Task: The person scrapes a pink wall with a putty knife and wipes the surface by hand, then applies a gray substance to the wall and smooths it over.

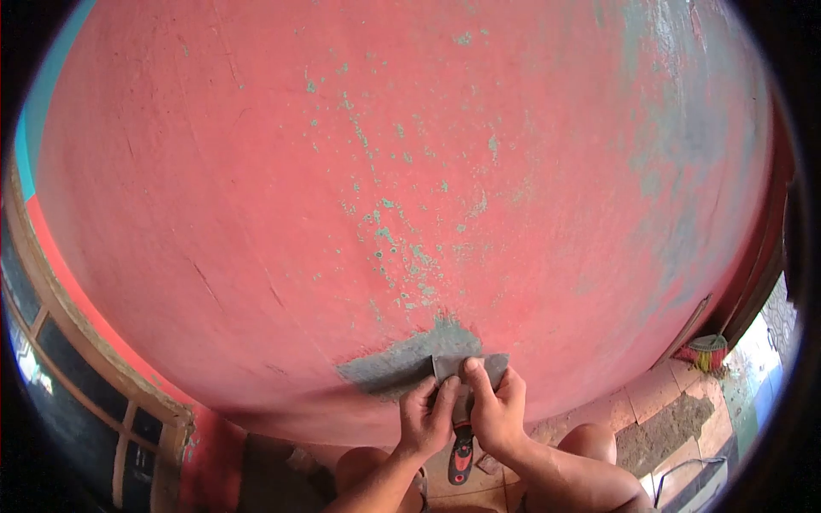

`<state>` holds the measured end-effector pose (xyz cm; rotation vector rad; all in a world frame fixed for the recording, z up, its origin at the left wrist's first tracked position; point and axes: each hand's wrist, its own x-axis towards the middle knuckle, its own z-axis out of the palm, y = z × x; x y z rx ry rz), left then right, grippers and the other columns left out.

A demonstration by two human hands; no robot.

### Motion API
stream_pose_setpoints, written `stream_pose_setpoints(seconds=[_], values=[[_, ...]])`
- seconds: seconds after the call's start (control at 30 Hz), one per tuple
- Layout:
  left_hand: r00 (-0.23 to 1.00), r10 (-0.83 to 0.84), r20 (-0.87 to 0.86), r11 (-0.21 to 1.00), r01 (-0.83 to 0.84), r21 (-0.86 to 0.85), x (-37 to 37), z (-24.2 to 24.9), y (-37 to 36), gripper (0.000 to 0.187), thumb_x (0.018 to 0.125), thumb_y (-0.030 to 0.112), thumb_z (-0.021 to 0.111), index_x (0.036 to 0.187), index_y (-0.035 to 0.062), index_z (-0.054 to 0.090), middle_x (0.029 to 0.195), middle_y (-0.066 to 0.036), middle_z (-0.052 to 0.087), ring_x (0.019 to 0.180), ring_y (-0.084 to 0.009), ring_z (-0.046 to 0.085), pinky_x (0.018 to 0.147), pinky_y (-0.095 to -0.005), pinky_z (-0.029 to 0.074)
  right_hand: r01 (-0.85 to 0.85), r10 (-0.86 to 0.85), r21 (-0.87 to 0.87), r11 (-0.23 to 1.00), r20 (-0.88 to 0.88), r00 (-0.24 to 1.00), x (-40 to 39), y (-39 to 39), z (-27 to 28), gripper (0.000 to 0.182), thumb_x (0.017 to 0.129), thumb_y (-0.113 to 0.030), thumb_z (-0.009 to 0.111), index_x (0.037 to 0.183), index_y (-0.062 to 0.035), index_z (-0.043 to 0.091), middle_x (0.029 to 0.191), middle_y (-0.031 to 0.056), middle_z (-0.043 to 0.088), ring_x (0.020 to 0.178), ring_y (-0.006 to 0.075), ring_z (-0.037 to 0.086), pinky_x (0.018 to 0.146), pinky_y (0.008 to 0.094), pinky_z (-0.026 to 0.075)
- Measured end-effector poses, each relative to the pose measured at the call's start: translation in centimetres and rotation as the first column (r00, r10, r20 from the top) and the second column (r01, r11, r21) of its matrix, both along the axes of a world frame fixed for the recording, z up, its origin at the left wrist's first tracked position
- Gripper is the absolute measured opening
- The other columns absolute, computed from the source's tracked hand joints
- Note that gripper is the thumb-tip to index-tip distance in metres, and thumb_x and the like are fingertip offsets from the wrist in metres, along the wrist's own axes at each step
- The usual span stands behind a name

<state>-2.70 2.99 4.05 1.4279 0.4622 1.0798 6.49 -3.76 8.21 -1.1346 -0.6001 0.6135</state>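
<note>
A putty knife with a black and red handle (461,453) hangs blade-up between my hands, low in front of the red wall (282,162). My left hand (428,416) is closed, its fingers pinching the lower left of the grey metal blade (446,368). My right hand (499,415) is closed too, its thumb lying flat on the blade's face. A grey flat edge (497,366) also shows beside the right fingers; I cannot tell whether it belongs to the same blade. Right behind the blade is a bare grey patch (393,357) where the red paint is off.
Green-grey flecks dot the wall above the patch. A window frame (128,419) stands at lower left. At right are a broom (708,352) and a heap of brown dirt (667,432) on the tiled floor (629,398). My knees are close under my arms.
</note>
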Motion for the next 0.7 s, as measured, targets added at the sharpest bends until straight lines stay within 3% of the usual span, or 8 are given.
stream_pose_setpoints(seconds=[0.2,0.3,0.4,0.43,0.53,0.57,0.67,0.7], values=[[0.998,0.05,-0.023,0.992,-0.047,0.116,-0.3,-0.2,-0.6,0.018,0.103,0.013,0.058,0.098,-0.0019,0.067,0.08,0.002,0.065,0.074,-0.0036,0.054,0.065,-0.0225,0.045,-0.051,0.048,-0.02,0.998,-0.113,0.992,0.1,-1.6,0.1,0.024,0.102,-0.023,0.063,0.099,0.0015,0.065,0.087,0.0004,0.067,0.079,0.0066,0.057,0.067,0.0252,0.05],[0.981,0.175,-0.089,0.95,-0.144,0.275,-1.0,0.5,-1.2,0.019,0.098,0.017,0.063,0.1,-0.0016,0.066,0.088,-0.006,0.069,0.081,-0.0142,0.062,0.074,-0.0314,0.05,0.072,-0.057,0.089,0.993,-0.16,0.985,2.1,-2.1,1.0,0.023,0.103,-0.022,0.062,0.098,-0.0006,0.064,0.088,0.0011,0.067,0.078,0.008,0.058,0.068,0.0249,0.048],[0.868,0.476,0.143,0.477,-0.391,0.787,-0.5,2.2,-0.4,0.025,0.092,0.023,0.069,0.101,0.0,0.067,0.106,-0.014,0.068,0.098,-0.0282,0.062,0.089,-0.0426,0.049,0.232,-0.214,0.105,0.967,-0.165,0.963,5.0,-2.8,1.3,0.024,0.104,-0.025,0.06,0.096,-0.0022,0.063,0.086,0.0004,0.064,0.075,0.0078,0.055,0.066,0.0257,0.046],[0.851,0.523,0.05,0.439,-0.319,0.84,-1.2,1.4,-0.5,0.045,0.089,0.033,0.071,0.114,-0.004,0.063,0.136,-0.026,0.052,0.129,-0.0446,0.046,0.108,-0.0553,0.035,0.252,-0.227,0.121,0.96,-0.186,0.956,5.8,-3.0,1.4,0.024,0.103,-0.026,0.06,0.097,-0.0035,0.064,0.086,-0.0003,0.064,0.074,0.0076,0.056,0.065,0.0254,0.046],[0.689,0.721,0.079,0.242,-0.357,0.902,0.0,2.5,-0.3,0.055,0.09,0.034,0.071,0.132,0.0008,0.06,0.15,-0.03,0.039,0.143,-0.0533,0.028,0.115,-0.0647,0.022,0.304,-0.267,0.136,0.943,-0.234,0.935,7.3,-3.8,1.6,0.022,0.103,-0.028,0.059,0.1,-0.0062,0.064,0.087,-0.0017,0.062,0.073,0.0073,0.057,0.064,0.0248,0.046],[0.743,0.667,-0.052,0.337,-0.239,0.91,-0.2,2.2,0.7,0.071,0.091,0.043,0.069,0.144,0.0009,0.049,0.158,-0.034,0.024,0.147,-0.0577,0.011,0.114,-0.0733,0.008,0.312,-0.277,0.125,0.942,-0.234,0.932,7.3,-4.1,1.9,0.022,0.103,-0.028,0.059,0.101,-0.0065,0.063,0.088,-0.0017,0.062,0.073,0.0073,0.057,0.063,0.0248,0.046],[0.597,0.773,-0.212,0.323,-0.083,0.943,0.8,0.7,0.3,0.079,0.092,0.054,0.063,0.147,0.0007,0.044,0.155,-0.035,0.027,0.145,-0.0587,0.016,0.111,-0.0772,0.007,0.335,-0.304,0.111,0.936,-0.23,0.925,7.8,-4.6,2.0,0.022,0.103,-0.029,0.058,0.101,-0.0069,0.063,0.085,-0.0018,0.062,0.071,0.0075,0.058,0.062,0.0242,0.047],[0.555,0.767,-0.321,0.351,0.056,0.935,1.1,0.1,0.0,0.093,0.09,0.06,0.063,0.152,-0.0032,0.032,0.158,-0.039,0.012,0.143,-0.0663,0.004,0.107,-0.0805,0.004,0.326,-0.295,0.108,0.939,-0.234,0.927,8.1,-5.0,2.1,0.022,0.103,-0.029,0.058,0.101,-0.0068,0.063,0.085,-0.0019,0.062,0.071,0.0076,0.058,0.061,0.0242,0.047]])
